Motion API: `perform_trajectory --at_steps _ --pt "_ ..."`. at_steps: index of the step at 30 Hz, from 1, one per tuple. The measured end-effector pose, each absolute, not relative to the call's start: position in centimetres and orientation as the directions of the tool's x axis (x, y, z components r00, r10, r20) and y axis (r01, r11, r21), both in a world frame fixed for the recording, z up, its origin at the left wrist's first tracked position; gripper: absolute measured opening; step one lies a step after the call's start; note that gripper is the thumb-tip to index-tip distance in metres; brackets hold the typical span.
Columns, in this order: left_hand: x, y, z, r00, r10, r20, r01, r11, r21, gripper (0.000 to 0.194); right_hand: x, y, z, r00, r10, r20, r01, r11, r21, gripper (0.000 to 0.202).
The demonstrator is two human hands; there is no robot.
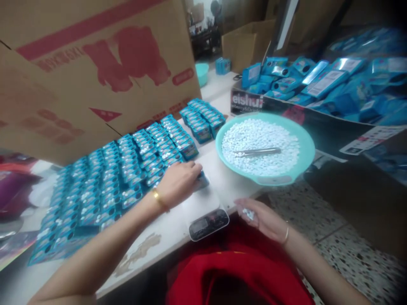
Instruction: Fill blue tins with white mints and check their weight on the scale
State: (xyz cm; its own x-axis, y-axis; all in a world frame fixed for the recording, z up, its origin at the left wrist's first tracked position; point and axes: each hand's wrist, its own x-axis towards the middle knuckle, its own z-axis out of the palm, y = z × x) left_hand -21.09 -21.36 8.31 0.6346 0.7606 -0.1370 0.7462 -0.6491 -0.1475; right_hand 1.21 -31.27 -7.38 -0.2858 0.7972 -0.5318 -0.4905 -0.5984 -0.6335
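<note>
My left hand (181, 180), with a gold band at the wrist, has its fingers curled over a small blue box (203, 181) on a digital scale (209, 223). Most of that box is hidden under the fingers. Past the table's front edge, my right hand (262, 216) is cupped around a few small white tablets (248, 214). A turquoise bowl (274, 180) full of the same kind of pale tablets stands beyond it, with metal tweezers (257, 151) lying on top. Left of my left hand, rows of small blue boxes (108, 182) stand close together, white tablets on many of them.
A tall cardboard box (73, 84) rises behind the rows. At the right, a dark carton (286, 109) is heaped with blue packages (327, 82). Another open carton (244, 44) and a small turquoise bowl (202, 74) are farther back. Speckled floor (330, 237) shows below.
</note>
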Motion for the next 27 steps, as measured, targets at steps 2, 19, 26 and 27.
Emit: perform_trajectory --at_steps 2,19,26,27 --pt "-20.9 -22.5 6.8 0.595 0.777 -0.205 0.772 -0.624 -0.123 0.013 1.3 -31.9 -7.1 -0.312 0.802 -0.51 -0.466 -0.597 -0.653 0.025" --pt "-31.2 -30.4 0.3 0.073 0.972 0.222 0.863 -0.173 0.475 0.022 0.8 -33.1 -6.2 -0.384 0.689 -0.614 -0.304 -0.723 -0.621 0.024" --pt "-32.7 -34.1 -6.2 -0.078 0.991 0.108 0.801 -0.002 0.599 0.026 -0.7 -29.1 -0.9 -0.376 0.756 -0.536 -0.035 -0.59 -0.807 0.03" --pt "-32.5 -34.2 -6.4 -0.083 0.989 0.12 0.788 -0.008 0.615 0.025 -1.1 -28.3 0.0 -0.378 0.769 -0.516 0.0 -0.557 -0.831 0.028"
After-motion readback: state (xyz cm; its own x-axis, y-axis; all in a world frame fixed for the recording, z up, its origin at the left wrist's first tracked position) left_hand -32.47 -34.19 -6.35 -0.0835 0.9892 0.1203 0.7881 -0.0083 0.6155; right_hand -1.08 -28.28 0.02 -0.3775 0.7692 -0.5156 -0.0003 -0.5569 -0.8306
